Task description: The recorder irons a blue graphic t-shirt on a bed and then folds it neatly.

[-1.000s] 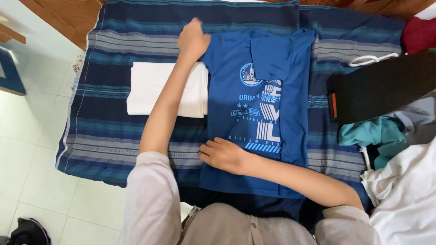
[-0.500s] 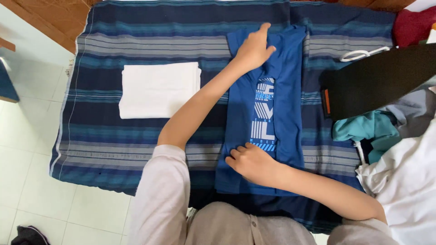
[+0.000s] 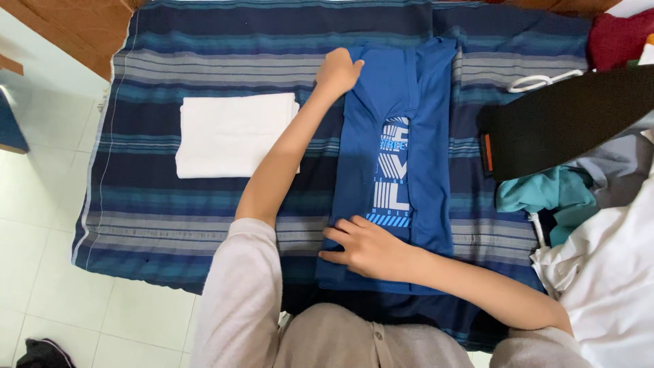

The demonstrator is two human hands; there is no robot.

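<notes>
Bright even daylight, soft shadows, sharp focus, no glare

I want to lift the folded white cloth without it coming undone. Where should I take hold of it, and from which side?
Probably by its two short ends, hands coming in from left and right. The white cloth lies flat as a neat rectangle on the striped blanket, longer across than deep, with bare blanket around three sides. The left hand and its forearm cross the right end, so that side is blocked for now.
</notes>
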